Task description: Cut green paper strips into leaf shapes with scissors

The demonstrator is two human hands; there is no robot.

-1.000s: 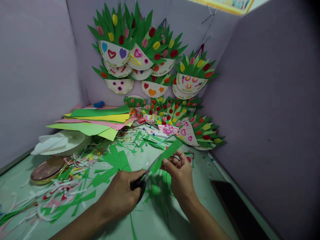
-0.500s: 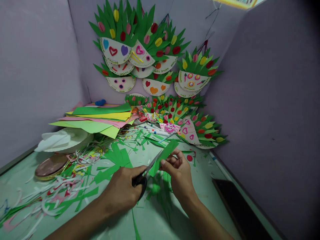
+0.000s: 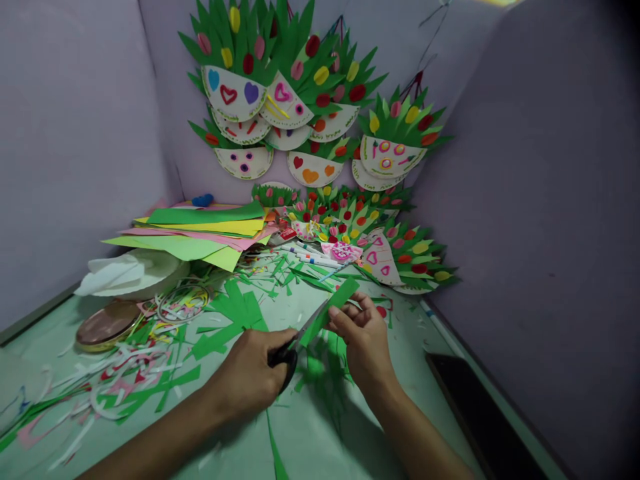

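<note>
My left hand [image 3: 253, 370] is closed round the black handles of a pair of scissors [image 3: 286, 358]. The blades point up and to the right, along the lower-left edge of a green paper strip [image 3: 340, 300]. Between thumb and fingers, my right hand [image 3: 364, 328] pinches that strip from its right side. Cut green paper pieces [image 3: 235, 317] lie on the table to the left of the scissors, and more scraps lie under my hands.
Stacked coloured paper [image 3: 200, 230] and a white paper plate [image 3: 135, 273] sit at back left, above a round tin [image 3: 109, 325] and curly paper scraps [image 3: 135, 373]. Paper-plate flower baskets [image 3: 235, 97] hang on the wall. Several markers [image 3: 315, 259] lie at the back; a black phone [image 3: 480, 407] lies right.
The scissor blades lie closer along the strip's edge, and the strip looks narrower. My view has shifted slightly; both hands keep their holds.
</note>
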